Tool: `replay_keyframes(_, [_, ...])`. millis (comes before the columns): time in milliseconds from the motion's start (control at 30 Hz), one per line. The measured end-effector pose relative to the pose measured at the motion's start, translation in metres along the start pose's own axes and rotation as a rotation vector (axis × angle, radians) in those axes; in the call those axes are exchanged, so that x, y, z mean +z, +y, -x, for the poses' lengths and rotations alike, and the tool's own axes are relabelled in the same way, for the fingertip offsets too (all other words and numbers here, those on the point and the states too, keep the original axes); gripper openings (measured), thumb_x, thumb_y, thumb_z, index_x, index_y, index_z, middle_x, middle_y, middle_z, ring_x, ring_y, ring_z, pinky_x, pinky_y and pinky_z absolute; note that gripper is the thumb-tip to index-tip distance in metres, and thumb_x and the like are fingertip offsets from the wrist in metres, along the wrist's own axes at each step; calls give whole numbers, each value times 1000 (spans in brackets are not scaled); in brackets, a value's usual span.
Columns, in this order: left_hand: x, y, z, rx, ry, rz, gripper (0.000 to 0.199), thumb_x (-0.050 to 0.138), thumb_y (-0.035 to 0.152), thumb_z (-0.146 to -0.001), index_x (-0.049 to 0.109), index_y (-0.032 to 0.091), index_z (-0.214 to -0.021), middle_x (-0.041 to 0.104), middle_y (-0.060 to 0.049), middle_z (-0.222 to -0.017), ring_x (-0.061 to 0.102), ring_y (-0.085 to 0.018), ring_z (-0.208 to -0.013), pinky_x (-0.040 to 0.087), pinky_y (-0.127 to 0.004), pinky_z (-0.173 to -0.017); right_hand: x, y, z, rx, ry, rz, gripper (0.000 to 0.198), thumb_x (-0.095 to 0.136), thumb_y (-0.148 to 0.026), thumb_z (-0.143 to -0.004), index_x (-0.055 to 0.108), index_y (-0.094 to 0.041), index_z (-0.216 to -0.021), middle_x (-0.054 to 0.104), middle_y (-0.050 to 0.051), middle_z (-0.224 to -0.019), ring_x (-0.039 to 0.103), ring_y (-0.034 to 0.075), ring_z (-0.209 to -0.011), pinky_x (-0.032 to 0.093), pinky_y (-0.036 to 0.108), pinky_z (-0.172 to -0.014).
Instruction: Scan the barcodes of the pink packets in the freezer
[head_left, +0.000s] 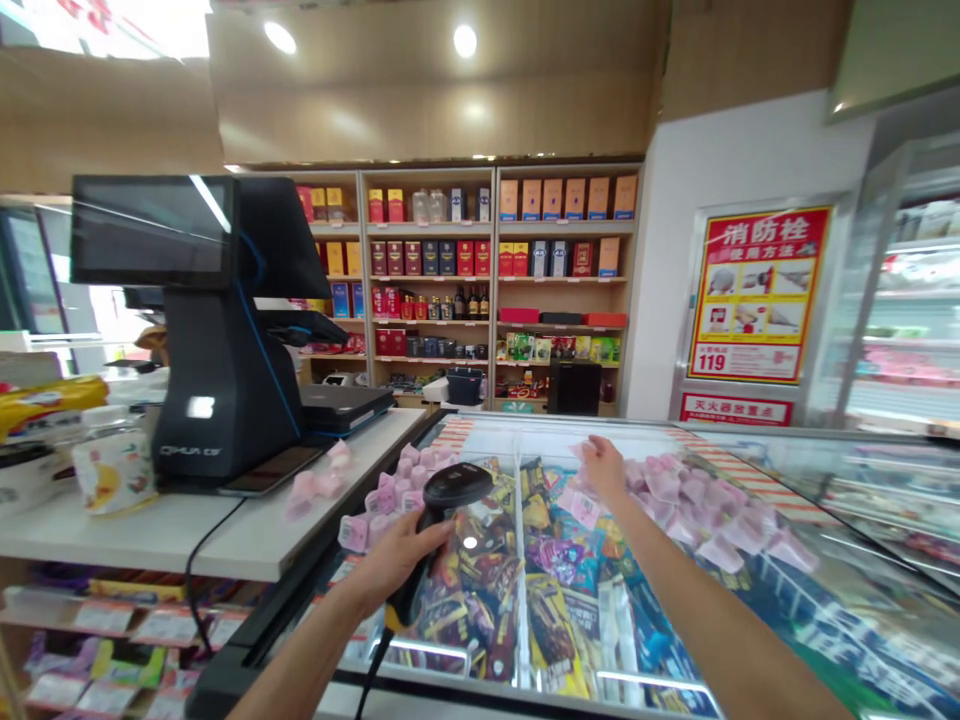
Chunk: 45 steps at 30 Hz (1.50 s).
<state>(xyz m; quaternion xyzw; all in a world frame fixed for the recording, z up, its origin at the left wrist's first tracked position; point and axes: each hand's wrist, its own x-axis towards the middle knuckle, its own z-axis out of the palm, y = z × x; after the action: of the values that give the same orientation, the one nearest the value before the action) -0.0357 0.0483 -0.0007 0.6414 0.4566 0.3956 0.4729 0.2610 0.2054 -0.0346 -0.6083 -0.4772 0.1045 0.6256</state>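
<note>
My left hand is wrapped round the handle of a black handheld barcode scanner, its head pointing forward and right above the glass top of a freezer. My right hand is over the far middle of the glass, fingers pinched on a small pale pink packet, partly blurred. Just below that hand lies a pink packet with a printed label. Many like it form a pink pile to the right, and a smaller pink pile lies left of the scanner.
Wrapped ice creams show under the glass. On the white counter to the left stand a black checkout terminal and a few pink packets. The scanner's cable hangs toward me. Shelves of boxed goods stand behind.
</note>
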Motion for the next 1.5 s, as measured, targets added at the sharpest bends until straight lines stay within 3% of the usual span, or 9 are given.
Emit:
replay_keyframes(233, [-39, -13, 10, -27, 154, 6, 32, 49, 45, -69, 47, 15, -59, 46, 4, -47, 39, -7, -44, 30, -20, -45, -46, 21, -31, -210, 46, 619, 34, 39, -20, -72, 53, -10, -101, 58, 13, -97, 51, 22, -91, 35, 32, -78])
replay_keyframes(333, [-54, -17, 21, -64, 208, 24, 29, 52, 43, -67, 49, 15, -64, 47, 4, -50, 40, -7, -45, 31, -19, -44, -51, 30, -31, -232, -85, 839, 35, 41, -22, -72, 53, -16, -104, 56, 12, -102, 51, 25, -91, 34, 38, -78])
replay_keyframes(433, [-64, -21, 31, -97, 252, 15, 29, 53, 43, -66, 49, 14, -66, 47, 5, -50, 39, -6, -44, 30, -19, -43, -43, 22, -20, -279, -12, 918, 39, 39, -27, -75, 48, -20, -111, 46, 13, -115, 45, 29, -100, 30, 46, -80])
replay_keyframes(533, [-70, -25, 38, -104, 280, 18, 30, 52, 44, -67, 48, 14, -62, 46, 5, -48, 39, -7, -44, 30, -19, -43, -13, -4, 6, -405, -20, 785, 37, 37, -28, -76, 48, -20, -111, 45, 12, -118, 39, 27, -107, 27, 45, -83])
replay_keyframes(733, [-77, -31, 47, -97, 283, 10, 32, 50, 45, -68, 47, 15, -61, 46, 4, -48, 40, -7, -45, 30, -20, -45, 88, -53, 91, -502, -617, 344, 33, 44, -21, -71, 55, -20, -102, 57, 5, -106, 50, 18, -98, 33, 31, -84])
replay_keyframes(933, [-67, -22, 54, -121, 284, 49, 29, 53, 43, -66, 46, 16, -62, 45, 5, -48, 38, -7, -43, 29, -20, -45, 144, -63, 136, -486, -785, 264, 39, 45, -17, -69, 52, -19, -108, 56, 6, -109, 49, 18, -101, 33, 29, -85])
replay_keyframes(1133, [-55, -20, 47, -106, 205, 53, 29, 52, 43, -67, 46, 15, -62, 45, 4, -47, 38, -7, -44, 29, -21, -46, 143, -50, 125, -191, -647, 130, 29, 49, -17, -61, 57, -16, -90, 63, 6, -84, 56, 19, -82, 39, 28, -73])
replay_keyframes(1333, [-33, -9, 39, -75, 55, 81, 28, 51, 42, -68, 46, 14, -63, 46, 4, -49, 40, -7, -45, 29, -20, -48, 104, -34, 79, 494, -557, -689, 12, 44, -19, -64, 54, -17, -71, 59, 1, -57, 55, 13, -56, 44, 25, -57])
replay_keyframes(1500, [-13, 0, 29, -33, -47, 82, 28, 53, 42, -67, 47, 14, -67, 46, 5, -51, 39, -6, -45, 28, -21, -48, 80, -30, 59, 538, -506, -828, 8, 44, -20, -66, 52, -17, -65, 58, 3, -54, 56, 14, -55, 45, 26, -56])
